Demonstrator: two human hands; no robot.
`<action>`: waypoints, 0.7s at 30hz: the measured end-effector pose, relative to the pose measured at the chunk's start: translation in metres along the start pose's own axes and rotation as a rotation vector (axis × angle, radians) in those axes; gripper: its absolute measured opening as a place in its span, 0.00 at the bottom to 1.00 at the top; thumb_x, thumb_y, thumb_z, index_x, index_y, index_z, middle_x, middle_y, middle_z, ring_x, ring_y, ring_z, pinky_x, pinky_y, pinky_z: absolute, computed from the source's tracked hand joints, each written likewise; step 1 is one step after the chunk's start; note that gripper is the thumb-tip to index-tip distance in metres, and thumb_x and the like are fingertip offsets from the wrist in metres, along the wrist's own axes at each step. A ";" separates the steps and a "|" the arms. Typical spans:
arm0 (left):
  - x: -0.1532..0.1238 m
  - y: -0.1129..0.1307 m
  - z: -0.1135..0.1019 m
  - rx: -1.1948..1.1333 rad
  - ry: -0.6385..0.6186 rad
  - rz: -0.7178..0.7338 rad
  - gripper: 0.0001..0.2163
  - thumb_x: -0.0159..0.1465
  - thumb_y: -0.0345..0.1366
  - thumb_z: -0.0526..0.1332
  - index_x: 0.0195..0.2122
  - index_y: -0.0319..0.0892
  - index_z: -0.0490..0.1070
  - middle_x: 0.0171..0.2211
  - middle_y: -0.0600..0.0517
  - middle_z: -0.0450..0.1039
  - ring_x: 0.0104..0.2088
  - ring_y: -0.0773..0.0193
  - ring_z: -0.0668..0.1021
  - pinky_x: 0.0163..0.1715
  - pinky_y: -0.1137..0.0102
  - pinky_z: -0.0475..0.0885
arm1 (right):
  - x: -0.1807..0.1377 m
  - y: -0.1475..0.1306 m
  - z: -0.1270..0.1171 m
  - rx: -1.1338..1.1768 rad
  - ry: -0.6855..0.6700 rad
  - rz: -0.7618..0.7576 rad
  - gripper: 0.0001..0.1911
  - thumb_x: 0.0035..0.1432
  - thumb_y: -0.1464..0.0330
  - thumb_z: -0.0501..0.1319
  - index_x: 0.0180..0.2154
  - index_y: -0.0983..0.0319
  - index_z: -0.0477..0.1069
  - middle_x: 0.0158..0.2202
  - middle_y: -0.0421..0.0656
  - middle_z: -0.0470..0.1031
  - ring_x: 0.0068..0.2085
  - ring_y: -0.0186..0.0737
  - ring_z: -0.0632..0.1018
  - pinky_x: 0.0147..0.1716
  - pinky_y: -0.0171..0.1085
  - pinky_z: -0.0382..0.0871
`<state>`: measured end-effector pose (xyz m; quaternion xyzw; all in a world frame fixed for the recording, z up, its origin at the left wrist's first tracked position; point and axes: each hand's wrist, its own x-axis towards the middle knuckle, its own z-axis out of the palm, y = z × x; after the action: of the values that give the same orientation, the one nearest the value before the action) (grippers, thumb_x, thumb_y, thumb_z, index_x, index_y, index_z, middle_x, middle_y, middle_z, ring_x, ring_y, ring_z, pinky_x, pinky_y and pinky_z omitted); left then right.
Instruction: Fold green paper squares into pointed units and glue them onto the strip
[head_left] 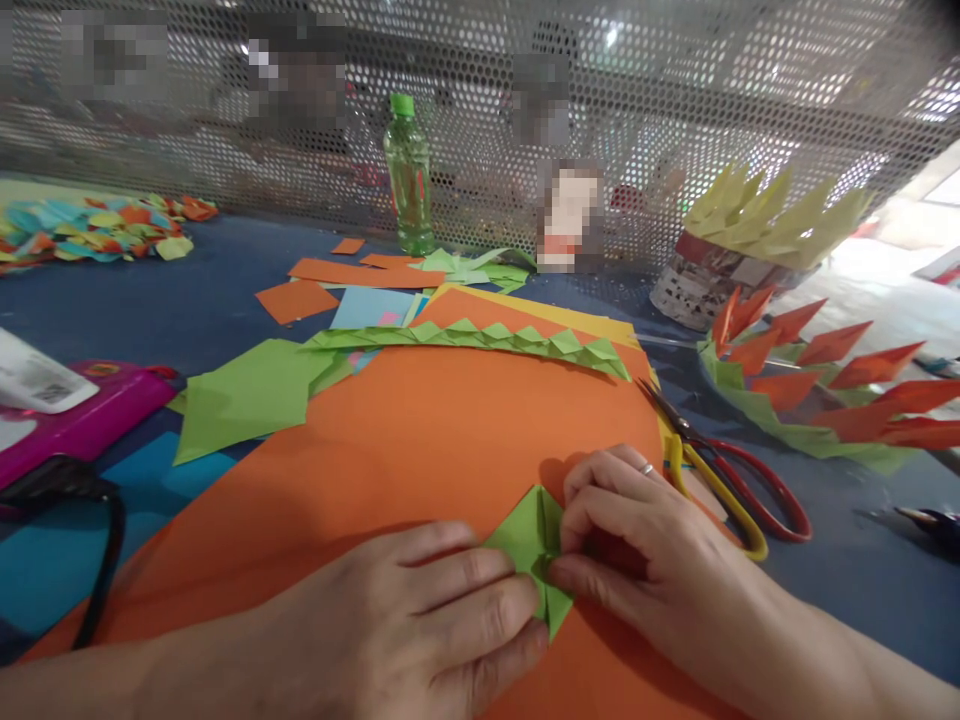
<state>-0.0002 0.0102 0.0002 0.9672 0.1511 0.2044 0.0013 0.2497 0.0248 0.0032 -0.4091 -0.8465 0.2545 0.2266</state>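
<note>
A small folded green paper piece (534, 545) lies on a large orange sheet (420, 440). My left hand (427, 625) presses on its left side with curled fingers. My right hand (637, 545), a ring on one finger, pinches its right edge. Behind them on the orange sheet runs a long chain of folded green triangles (480, 338). A loose green sheet (247, 395) rests at the left.
Scissors with red and yellow handles (720, 480) lie just right of my right hand. A crown of orange and green paper points (817, 385) sits at the right, a yellow one (757, 225) behind it. A green bottle (409, 175) stands by the mesh screen. A pink box (82, 415) is at the left.
</note>
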 end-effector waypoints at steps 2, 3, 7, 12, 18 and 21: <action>-0.001 0.000 0.001 0.000 0.016 -0.008 0.22 0.79 0.27 0.40 0.52 0.40 0.75 0.47 0.57 0.82 0.44 0.65 0.81 0.49 0.66 0.68 | 0.000 -0.001 0.001 -0.001 0.004 -0.005 0.10 0.62 0.72 0.69 0.33 0.57 0.68 0.39 0.36 0.72 0.44 0.38 0.71 0.44 0.39 0.64; -0.001 0.000 0.002 0.003 0.029 -0.014 0.22 0.80 0.27 0.40 0.52 0.40 0.75 0.46 0.57 0.82 0.44 0.65 0.81 0.49 0.67 0.69 | 0.000 -0.001 0.001 -0.004 0.005 -0.006 0.10 0.62 0.72 0.68 0.33 0.57 0.68 0.39 0.37 0.72 0.44 0.38 0.71 0.44 0.39 0.64; -0.001 0.001 0.002 0.025 0.044 -0.033 0.22 0.80 0.26 0.40 0.52 0.40 0.75 0.46 0.58 0.82 0.44 0.66 0.81 0.48 0.67 0.69 | 0.000 -0.003 0.001 -0.019 0.010 -0.010 0.10 0.61 0.73 0.69 0.33 0.57 0.68 0.38 0.37 0.71 0.44 0.38 0.71 0.44 0.39 0.64; 0.001 0.003 -0.004 0.020 0.079 -0.042 0.22 0.80 0.27 0.41 0.48 0.40 0.77 0.44 0.56 0.83 0.42 0.66 0.81 0.47 0.70 0.71 | 0.000 -0.003 0.000 -0.036 0.011 -0.015 0.10 0.61 0.73 0.68 0.33 0.58 0.68 0.37 0.37 0.70 0.42 0.38 0.71 0.44 0.39 0.64; 0.000 -0.003 -0.007 0.006 -0.044 0.000 0.15 0.79 0.35 0.50 0.61 0.38 0.69 0.49 0.52 0.80 0.46 0.60 0.80 0.52 0.67 0.71 | 0.002 -0.004 -0.001 -0.024 0.013 -0.016 0.11 0.60 0.76 0.68 0.32 0.59 0.68 0.36 0.37 0.71 0.41 0.37 0.71 0.42 0.38 0.64; 0.000 -0.005 -0.005 -0.010 -0.069 -0.005 0.15 0.77 0.39 0.56 0.60 0.41 0.70 0.50 0.53 0.80 0.46 0.61 0.79 0.53 0.69 0.70 | 0.002 -0.005 -0.001 -0.023 0.014 -0.018 0.11 0.60 0.76 0.68 0.32 0.59 0.68 0.37 0.37 0.72 0.42 0.37 0.71 0.43 0.38 0.64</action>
<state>-0.0038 0.0148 0.0041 0.9733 0.1521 0.1715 0.0117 0.2460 0.0241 0.0078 -0.4059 -0.8513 0.2398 0.2303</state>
